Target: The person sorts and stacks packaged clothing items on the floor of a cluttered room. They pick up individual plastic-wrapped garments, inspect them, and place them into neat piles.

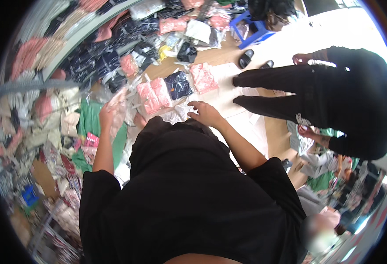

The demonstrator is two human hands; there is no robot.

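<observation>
Two bare hands in view, both reaching forward from the black short sleeves; positions taken relative to the navy packet (178,85).

Far left of the navy packet: loose heap of mixed garments (26,110). Nearer to it, still on the left, green cloth (87,121), crumpled.

Next, left hand (107,115), to the left of the navy packet and closer to the wearer. Fingers closed on the edge of a pale pink garment (119,104) in what looks like clear film. Garment left of the navy packet, well apart from it. Long axis runs away from the wearer, far end leaning slightly right, toward the navy packet's side; near end points back to the wearer. Outline of the near end unclear.

Directly left of the navy packet, just beside it: wrapped pink packet (154,95), long axis also roughly away from the wearer.

Just right of the navy packet: second wrapped pink packet (203,78), similar orientation. Right hand (205,113) lies nearer the wearer than the navy packet and to its right; fingers spread, loosely bent, no grip on anything seen. Contact with the white film (176,115) cannot be judged.

Far right of the navy packet: co-worker in black (347,101), standing.
</observation>
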